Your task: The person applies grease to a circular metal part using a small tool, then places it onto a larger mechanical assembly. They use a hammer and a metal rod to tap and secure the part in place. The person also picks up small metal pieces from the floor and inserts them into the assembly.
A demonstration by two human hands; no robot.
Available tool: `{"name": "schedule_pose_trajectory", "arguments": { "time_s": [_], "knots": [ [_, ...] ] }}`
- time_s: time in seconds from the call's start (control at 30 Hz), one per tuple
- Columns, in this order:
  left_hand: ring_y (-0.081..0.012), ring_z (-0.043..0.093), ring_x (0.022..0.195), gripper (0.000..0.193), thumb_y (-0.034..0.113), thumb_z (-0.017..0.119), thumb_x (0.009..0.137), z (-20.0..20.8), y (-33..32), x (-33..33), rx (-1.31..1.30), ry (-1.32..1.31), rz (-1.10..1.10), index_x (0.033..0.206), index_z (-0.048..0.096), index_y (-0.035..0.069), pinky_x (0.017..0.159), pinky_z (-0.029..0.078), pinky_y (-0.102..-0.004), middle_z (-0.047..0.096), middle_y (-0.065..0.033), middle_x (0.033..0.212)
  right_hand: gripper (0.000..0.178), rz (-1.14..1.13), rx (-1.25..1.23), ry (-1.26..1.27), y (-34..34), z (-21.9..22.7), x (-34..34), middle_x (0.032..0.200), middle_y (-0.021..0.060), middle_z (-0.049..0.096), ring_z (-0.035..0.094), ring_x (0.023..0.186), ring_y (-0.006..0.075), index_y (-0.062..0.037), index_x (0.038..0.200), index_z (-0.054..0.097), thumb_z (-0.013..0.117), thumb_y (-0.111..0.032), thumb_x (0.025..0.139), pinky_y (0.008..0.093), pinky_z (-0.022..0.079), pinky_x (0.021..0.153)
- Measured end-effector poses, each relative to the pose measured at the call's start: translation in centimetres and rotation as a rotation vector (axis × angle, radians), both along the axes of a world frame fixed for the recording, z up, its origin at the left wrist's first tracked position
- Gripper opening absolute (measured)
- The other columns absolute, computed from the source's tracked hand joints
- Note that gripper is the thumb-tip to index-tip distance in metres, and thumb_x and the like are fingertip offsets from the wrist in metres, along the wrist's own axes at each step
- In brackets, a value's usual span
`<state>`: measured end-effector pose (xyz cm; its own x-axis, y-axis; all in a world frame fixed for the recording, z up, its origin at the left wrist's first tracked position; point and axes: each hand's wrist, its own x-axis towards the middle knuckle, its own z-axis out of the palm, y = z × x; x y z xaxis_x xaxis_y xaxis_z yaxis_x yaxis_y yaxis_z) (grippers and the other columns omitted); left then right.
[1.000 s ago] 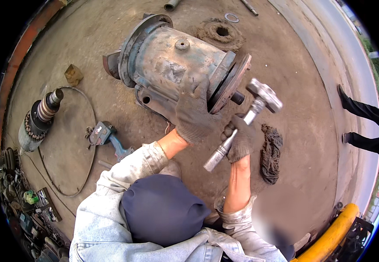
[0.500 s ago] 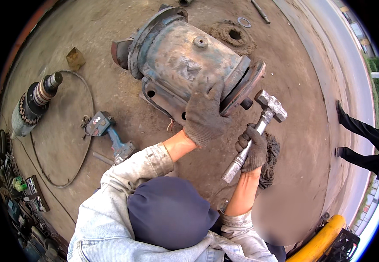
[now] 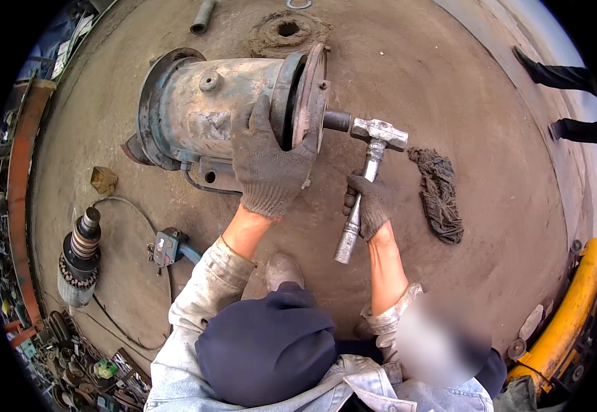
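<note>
A person's gloved left hand spreads across the right end of a weathered blue-grey cylindrical housing lying on the dirt floor; its grip is apart, the thumb against the round end plate. The gloved right hand clamps its grip around a metal hammer, the head just beside the plate's dark shaft. A crumpled dark rag lies right; a banded rotor and blue power tool rest left.
</note>
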<state>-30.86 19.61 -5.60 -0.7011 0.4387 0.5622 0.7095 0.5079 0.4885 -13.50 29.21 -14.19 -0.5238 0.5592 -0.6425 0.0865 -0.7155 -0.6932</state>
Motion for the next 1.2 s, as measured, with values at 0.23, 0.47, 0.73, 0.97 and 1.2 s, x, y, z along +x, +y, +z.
{"name": "schedule_pose_trajectory", "arguments": {
  "time_s": [0.23,0.47,0.73,0.97,1.2],
  "knots": [
    [-0.0345,0.063,0.114,0.083,0.031,0.087,0.078,1.4,1.0,-0.9,-0.224,-0.042,-0.045,0.142,0.053,-0.009,0.098,0.053,-0.0433,0.056,-0.0231,0.129,0.021,0.115,-0.042,-0.037,-2.2,-1.1,-3.1,0.073,0.0025,0.059,0.057,0.054,0.013,-0.0055,0.101,0.061,0.073,-0.019,0.091,0.0298,0.048,0.046],
    [-0.0303,0.064,0.104,0.07,0.017,0.078,0.08,0.7,0.8,-0.9,-0.185,-0.112,-0.077,0.14,0.054,-0.01,0.094,0.053,-0.0401,0.057,-0.0208,0.125,0.027,0.027,-0.038,-0.057,0.9,-1.7,-0.2,0.075,0.0031,0.06,0.058,0.055,0.013,-0.0032,0.112,0.064,0.073,-0.02,0.092,0.0301,0.05,0.047],
    [-0.0291,0.063,0.102,0.064,0.013,0.076,0.079,0.6,1.1,-0.9,-0.154,-0.044,-0.069,0.136,0.057,-0.009,0.093,0.053,-0.0386,0.058,-0.0172,0.117,0.012,-0.512,0.052,-0.012,6.3,-2.4,1.2,0.066,0.0042,0.054,0.055,0.049,0.0157,-0.0048,0.092,0.056,0.065,-0.013,0.09,0.0309,0.047,0.043],
    [-0.027,0.06,0.102,0.053,0.016,0.076,0.084,0.4,1.5,-1.1,-0.127,-0.031,-0.07,0.13,0.061,-0.006,0.094,0.05,-0.0383,0.061,-0.0167,0.118,0.018,0.246,-0.158,0.021,0.2,-3.8,-1.2,0.062,0.0039,0.056,0.055,0.049,0.0153,-0.0061,0.085,0.059,0.071,-0.018,0.09,0.031,0.047,0.043],
    [-0.0307,0.06,0.103,0.052,0.022,0.079,0.083,1.1,1.2,-1.3,-0.163,-0.063,-0.063,0.124,0.064,-0.005,0.092,0.049,-0.0422,0.062,-0.0192,0.115,0.023,-0.085,-0.061,-0.026,1.4,-0.3,2.3,0.072,0.0032,0.057,0.057,0.053,0.014,-0.0052,0.108,0.059,0.07,-0.014,0.09,0.0306,0.049,0.044]
  ]
}}
